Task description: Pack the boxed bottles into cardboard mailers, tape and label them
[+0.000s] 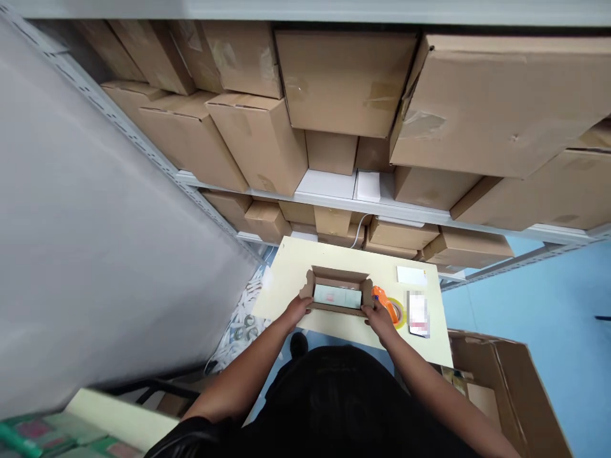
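Observation:
An open cardboard box (pixel 340 273) sits near the front edge of the pale yellow table (pixel 296 254). Inside it lies a pale green box (pixel 338 296) with a small reddish mark. My left hand (pixel 296 312) grips the cardboard box at its near left corner. At the near right corner, my right hand (pixel 379 319) has its fingers closed on the same box. Just beyond my right hand is an orange tape dispenser (pixel 386 304) with a roll of clear yellowish tape (pixel 400 314).
A phone-like object (pixel 419 315), partly blurred out, and a white slip (pixel 411 275) lie on the table's right side. Shelves (pixel 329 184) stacked with cartons (pixel 346 83) rise behind. A large open carton (pixel 513 375) stands right; white scraps (pixel 243 312) litter the floor left.

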Demonstrator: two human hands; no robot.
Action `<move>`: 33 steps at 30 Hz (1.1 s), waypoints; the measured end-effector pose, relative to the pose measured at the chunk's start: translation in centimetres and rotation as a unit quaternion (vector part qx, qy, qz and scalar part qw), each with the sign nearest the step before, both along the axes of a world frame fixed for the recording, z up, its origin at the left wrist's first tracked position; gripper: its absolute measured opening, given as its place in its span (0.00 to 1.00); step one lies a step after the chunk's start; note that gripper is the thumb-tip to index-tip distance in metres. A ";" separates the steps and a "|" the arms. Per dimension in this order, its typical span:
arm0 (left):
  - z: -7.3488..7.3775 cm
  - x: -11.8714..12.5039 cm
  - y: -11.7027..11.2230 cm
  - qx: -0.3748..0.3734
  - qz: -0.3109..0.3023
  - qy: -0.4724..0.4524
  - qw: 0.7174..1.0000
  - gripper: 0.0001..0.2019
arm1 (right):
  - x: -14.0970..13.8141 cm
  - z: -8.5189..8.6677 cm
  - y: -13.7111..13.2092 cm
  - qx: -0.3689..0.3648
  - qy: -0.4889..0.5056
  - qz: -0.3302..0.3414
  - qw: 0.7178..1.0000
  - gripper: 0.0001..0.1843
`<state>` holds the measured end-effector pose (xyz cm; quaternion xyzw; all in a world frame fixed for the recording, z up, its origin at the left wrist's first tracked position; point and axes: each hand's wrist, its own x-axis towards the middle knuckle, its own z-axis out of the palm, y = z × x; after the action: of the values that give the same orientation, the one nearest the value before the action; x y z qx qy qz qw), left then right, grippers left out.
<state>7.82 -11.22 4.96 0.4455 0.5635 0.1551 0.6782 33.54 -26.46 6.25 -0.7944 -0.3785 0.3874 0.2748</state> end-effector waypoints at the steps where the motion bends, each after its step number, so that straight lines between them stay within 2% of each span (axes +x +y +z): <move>1: 0.1 0.2 -0.8 -0.008 0.016 -0.006 1.000 0.25 | 0.6 -0.1 0.1 -0.022 0.063 -0.014 0.998 0.26; 3: 0.5 0.6 -2.5 -0.015 0.045 -0.010 0.999 0.27 | 1.7 0.0 0.2 -0.067 0.147 -0.063 0.985 0.27; 5: 1.2 0.9 -4.2 -0.008 0.064 -0.007 0.998 0.29 | 2.7 0.3 0.4 -0.084 0.138 -0.062 0.985 0.27; 10: 3.5 -0.5 -8.6 0.077 0.104 0.015 0.991 0.30 | 3.8 2.2 1.2 -0.087 0.062 0.025 0.994 0.27; 12: 4.6 -2.0 -10.5 0.117 0.122 0.036 0.985 0.29 | 3.1 3.3 1.8 -0.084 0.052 0.066 0.993 0.28; 15: 5.9 -4.9 -13.8 0.159 0.156 0.066 0.973 0.27 | 0.7 4.9 2.9 -0.085 0.048 0.118 0.988 0.31; 19: 7.4 -9.4 -19.0 0.188 0.213 0.117 0.952 0.23 | -4.5 7.2 4.0 -0.067 0.007 0.191 0.979 0.27; 23: 9.4 -14.7 -24.9 0.218 0.282 0.123 0.926 0.22 | -11.3 9.9 3.7 -0.030 -0.005 0.263 0.964 0.26; 29: 13.4 -24.9 -34.7 0.250 0.344 0.142 0.894 0.23 | -24.0 13.8 -0.2 0.037 -0.025 0.358 0.933 0.19; 33: 14.8 -31.7 -40.6 0.287 0.385 0.081 0.873 0.27 | -32.1 15.8 -3.4 0.063 -0.036 0.394 0.916 0.18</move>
<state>-23.93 -51.86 19.75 0.3793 0.6738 0.5228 0.3590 1.44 -29.90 22.05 -0.5750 -0.6943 0.4110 0.1358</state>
